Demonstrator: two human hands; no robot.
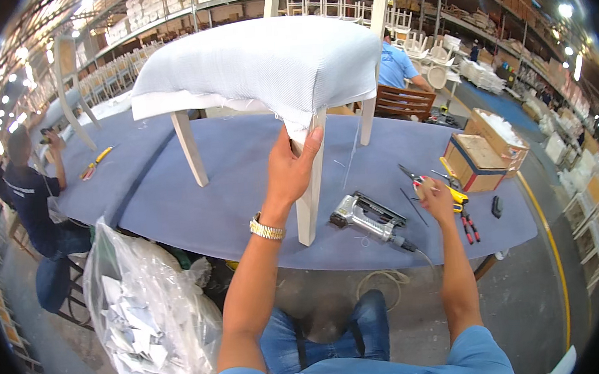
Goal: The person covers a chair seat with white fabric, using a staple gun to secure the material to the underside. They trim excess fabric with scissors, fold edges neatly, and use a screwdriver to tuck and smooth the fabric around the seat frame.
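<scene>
The white wooden chair with pale fabric seat [256, 65] stands on the blue padded worktop [175, 196]. The left hand [291, 170], grip closed on its front leg, should hold firm. Right of the chair, the right hand [435, 195] closes on red-handled scissors [413, 177]; lift them clear of the grey staple gun [367, 217].

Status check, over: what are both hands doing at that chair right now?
Left hand gripping chair at its front leg, pinning fabric corner. Right hand down on scissors. Staple gun lies between them on blue table.

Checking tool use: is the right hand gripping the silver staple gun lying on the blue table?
No, the right hand is at the yellow-handled scissors, while the silver staple gun lies apart, untouched.
</scene>
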